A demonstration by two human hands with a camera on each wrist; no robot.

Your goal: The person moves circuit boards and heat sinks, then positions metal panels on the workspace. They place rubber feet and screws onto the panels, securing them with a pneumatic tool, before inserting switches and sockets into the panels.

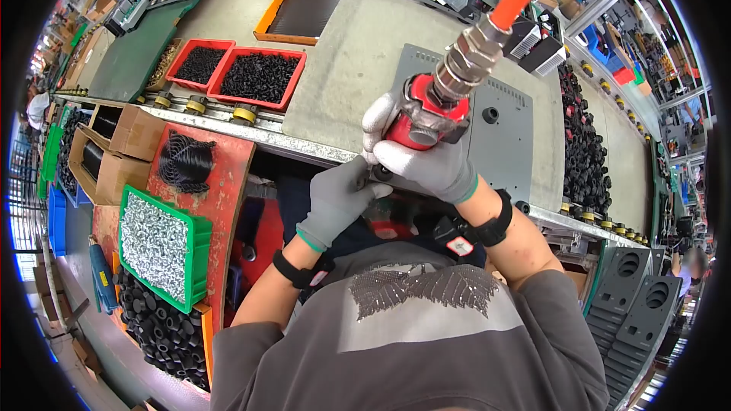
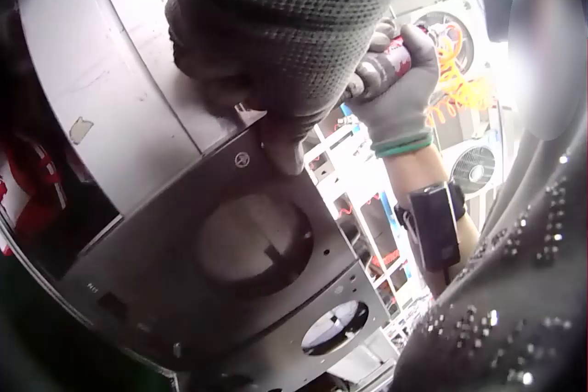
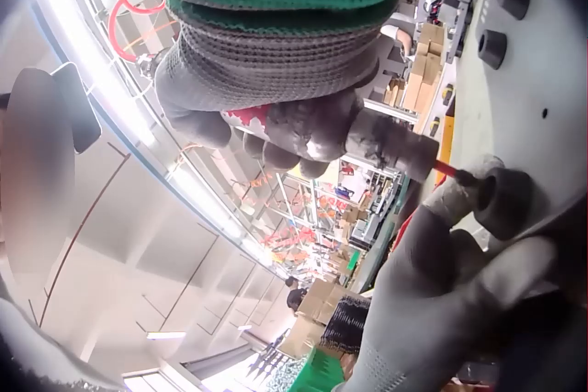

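My right hand [image 1: 426,156], in a grey glove, grips a red pneumatic screwdriver [image 1: 434,110] with an orange hose above it. In the right wrist view the driver's bit [image 3: 450,170] reaches a black rubber foot [image 3: 505,203] at the edge of a grey metal panel [image 3: 551,70]. My left hand [image 1: 335,199] pinches that foot between thumb and fingers against the panel. In the left wrist view the left hand [image 2: 276,52] is at the corner of the panel [image 2: 184,217], which has large round openings. Another foot [image 1: 490,115] stands on the panel in the head view.
Red bins [image 1: 259,78] of small black parts stand at the back left. A green bin [image 1: 156,247] of silver screws and a pile of black feet [image 1: 164,327] are at the left. Black parts [image 1: 585,144] line the right; speaker-like panels [image 1: 632,289] stand lower right.
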